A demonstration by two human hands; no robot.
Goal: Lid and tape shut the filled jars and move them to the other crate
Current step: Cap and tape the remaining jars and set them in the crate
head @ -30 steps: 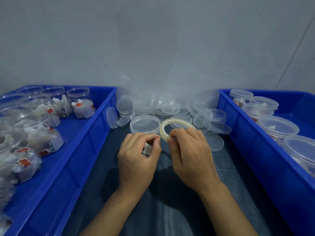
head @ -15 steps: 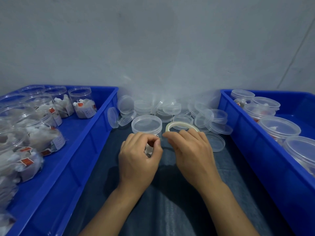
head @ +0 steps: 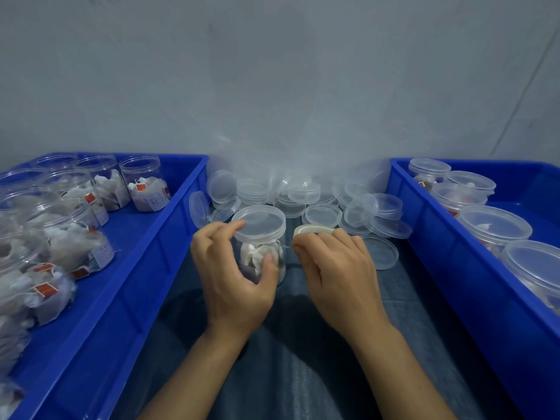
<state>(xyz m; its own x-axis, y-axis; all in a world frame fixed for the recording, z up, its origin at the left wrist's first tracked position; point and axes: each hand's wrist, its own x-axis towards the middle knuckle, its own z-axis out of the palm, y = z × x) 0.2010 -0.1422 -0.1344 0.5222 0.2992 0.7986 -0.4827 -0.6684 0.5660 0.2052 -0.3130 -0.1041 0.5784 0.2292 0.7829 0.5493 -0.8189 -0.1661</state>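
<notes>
1. I'm working over a dark grey cloth (head: 272,374) spread between 2 blue crates, with a bare grey wall behind.
2. Nearest, at lower centre, my left hand (head: 233,277) curls round the filled jar (head: 263,259), thumb on its front, lid (head: 258,223) already seated.
3. Just right of it, my right hand (head: 339,268) grips the tape roll (head: 313,230), fingers curled over it; whether a strip already reaches the jar I cannot tell.
4. I judge taping is in hand; next I need the tape's end pressed onto the lid seam.
5. Farther back lie the loose lids (head: 303,195). The left crate (head: 169,237) holds open jars; the right crate (head: 424,225), with lidded ones, is the destination.
</notes>
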